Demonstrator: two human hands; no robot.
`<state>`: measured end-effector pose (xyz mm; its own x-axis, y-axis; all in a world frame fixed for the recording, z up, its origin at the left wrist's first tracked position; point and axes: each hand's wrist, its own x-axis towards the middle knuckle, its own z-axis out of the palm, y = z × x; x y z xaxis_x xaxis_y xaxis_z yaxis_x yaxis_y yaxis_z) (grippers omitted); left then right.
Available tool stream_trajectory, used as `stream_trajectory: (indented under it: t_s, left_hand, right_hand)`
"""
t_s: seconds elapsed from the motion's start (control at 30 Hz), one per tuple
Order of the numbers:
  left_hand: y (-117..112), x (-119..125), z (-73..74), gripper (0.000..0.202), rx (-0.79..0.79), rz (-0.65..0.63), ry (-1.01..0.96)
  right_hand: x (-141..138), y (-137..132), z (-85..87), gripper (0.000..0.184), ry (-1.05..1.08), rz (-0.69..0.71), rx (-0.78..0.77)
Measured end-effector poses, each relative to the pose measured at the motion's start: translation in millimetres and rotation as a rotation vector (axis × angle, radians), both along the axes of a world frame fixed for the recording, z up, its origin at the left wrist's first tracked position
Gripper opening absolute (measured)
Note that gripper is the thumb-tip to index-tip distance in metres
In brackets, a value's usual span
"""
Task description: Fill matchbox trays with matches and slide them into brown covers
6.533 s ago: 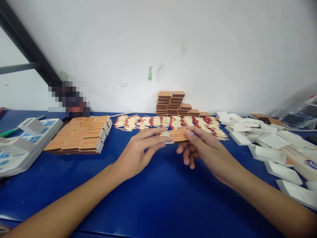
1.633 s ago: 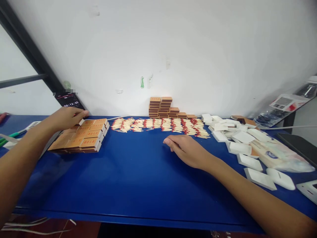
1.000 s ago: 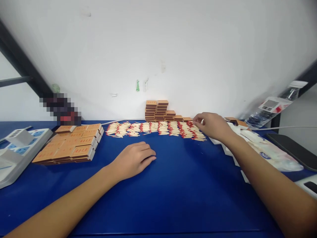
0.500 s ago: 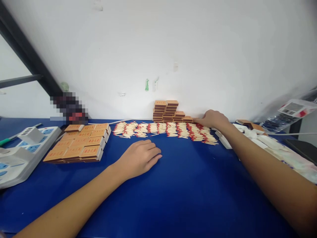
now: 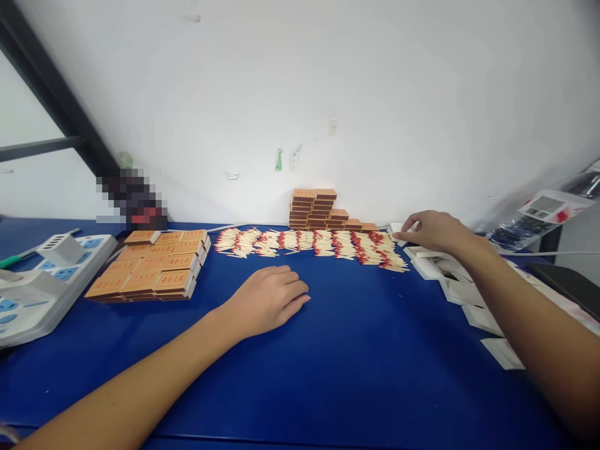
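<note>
While the left hand (image 5: 272,300) rests palm down on the blue table (image 5: 300,375), its fingers lying close together and loosely bent with nothing visible in them, the right hand (image 5: 431,230) reaches to the far side, its thumb and fingertips at a white tray (image 5: 396,229). They appear to touch it, though whether they pinch it firmly cannot be told. That tray lies near the wall, just beyond the right end of the long band of red-tipped matches (image 5: 309,242) and beside the low end of the stepped stack of orange boxes (image 5: 312,209); more white trays (image 5: 469,292) spread nearer, partly behind the right forearm. It looks like thin card, so it should weigh almost nothing, be fairly stiff along its folded edges, and yet dent or bow under a hard squeeze. Its smooth faces may slide a little on dry fingers. A light hold across two opposite side walls, close to the corners, would probably serve best, as pressing on the middle of a wall could buckle it. Neat orange matchboxes (image 5: 150,265) sit in a block well to the left.
</note>
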<state>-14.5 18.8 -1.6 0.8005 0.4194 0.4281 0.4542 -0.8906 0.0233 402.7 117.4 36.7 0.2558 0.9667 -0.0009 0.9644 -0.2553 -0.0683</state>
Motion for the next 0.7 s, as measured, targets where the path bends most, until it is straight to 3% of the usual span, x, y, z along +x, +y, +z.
stream_trajectory:
  t_s: [0.47,0.7]
  left_hand:
    - [-2.0,-0.8,1.3,0.026,-0.010,-0.004,-0.002]
    - [-2.7,1.2,0.8,0.028,-0.009,-0.010,0.001]
  right_hand:
    - [20.0,-14.4,1.6,0.027,0.003,0.026,-0.076]
    - [34.4,-33.7,26.4,0.029,-0.066,-0.018,-0.026]
